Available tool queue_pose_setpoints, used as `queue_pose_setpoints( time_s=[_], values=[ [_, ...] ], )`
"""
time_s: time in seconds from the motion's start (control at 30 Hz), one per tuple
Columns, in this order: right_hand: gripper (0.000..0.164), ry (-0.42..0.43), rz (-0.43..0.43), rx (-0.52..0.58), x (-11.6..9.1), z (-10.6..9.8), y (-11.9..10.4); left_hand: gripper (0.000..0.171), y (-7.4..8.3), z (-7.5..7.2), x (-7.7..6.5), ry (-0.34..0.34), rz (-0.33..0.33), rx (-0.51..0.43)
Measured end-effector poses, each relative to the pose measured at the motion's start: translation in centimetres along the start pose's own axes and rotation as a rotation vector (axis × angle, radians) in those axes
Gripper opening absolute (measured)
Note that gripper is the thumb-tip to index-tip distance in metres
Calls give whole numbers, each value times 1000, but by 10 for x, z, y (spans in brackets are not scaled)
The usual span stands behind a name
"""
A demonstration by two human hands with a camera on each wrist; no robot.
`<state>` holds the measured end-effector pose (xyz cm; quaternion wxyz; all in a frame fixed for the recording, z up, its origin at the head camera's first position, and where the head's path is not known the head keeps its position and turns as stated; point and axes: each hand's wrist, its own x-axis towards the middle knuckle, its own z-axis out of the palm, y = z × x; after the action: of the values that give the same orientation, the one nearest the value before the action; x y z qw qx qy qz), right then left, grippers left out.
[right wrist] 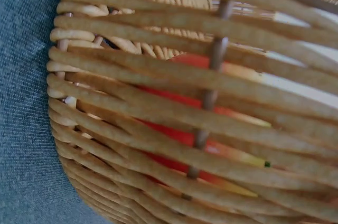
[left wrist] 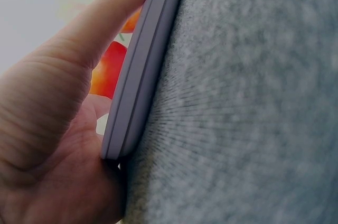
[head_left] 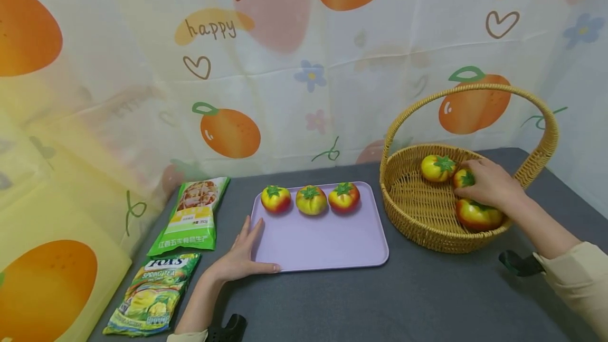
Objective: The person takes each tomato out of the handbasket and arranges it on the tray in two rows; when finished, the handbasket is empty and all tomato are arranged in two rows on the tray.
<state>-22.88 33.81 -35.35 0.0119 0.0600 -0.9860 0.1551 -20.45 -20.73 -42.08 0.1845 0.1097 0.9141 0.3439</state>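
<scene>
Round tan wicker basket (head_left: 410,222): one yellow green-leaved fruit (head_left: 433,168), one glossy red-yellow fruit (head_left: 476,216) and, between them, a part-hidden fruit (head_left: 463,179)
Right hand (head_left: 491,183): inside, fingers clamped on the part-hidden fruit
Flat lilac tray (head_left: 323,247): three round red-yellow fruits (head_left: 311,202) along its far side
Left hand (head_left: 241,257): fingers spread apart, touching the tray's near-left corner
Dark grey tabletop (head_left: 356,305): green-white packet (head_left: 192,218) and green-yellow packet (head_left: 154,297), left of the tray
White fruit-print cloth (head_left: 280,88): hangs behind
</scene>
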Motion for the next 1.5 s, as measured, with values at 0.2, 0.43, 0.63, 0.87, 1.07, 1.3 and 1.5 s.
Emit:
queue_pose_setpoints(
  time_s=[0.2, 0.43, 0.63, 0.87, 1.07, 1.3, 1.5],
  values=[
    [70, 3, -10, -14, 2, 3, 5, 119, 2, 0, -1, -1, -8, -4],
    [72, 11, -23, 24, -1, 2, 4, 119, 0, 1, 1, -2, -12, 5],
    [77, 2, 2, 61, -5, -5, -3, 119, 1, 0, 1, -1, -8, 2],
    [75, 53, -25, 93, -10, -7, -15, 119, 1, 0, 1, -5, -2, 0],
    [74, 148, -80, 120, -15, -7, -28, 119, 0, 0, 1, -6, 1, 0],
    [75, 177, -106, 167, -26, -7, -48, 118, 1, 0, -1, -8, -8, -1],
    [77, 191, -107, 206, -35, -7, -66, 118, 2, -1, 0, 0, -13, 4]
  ],
)
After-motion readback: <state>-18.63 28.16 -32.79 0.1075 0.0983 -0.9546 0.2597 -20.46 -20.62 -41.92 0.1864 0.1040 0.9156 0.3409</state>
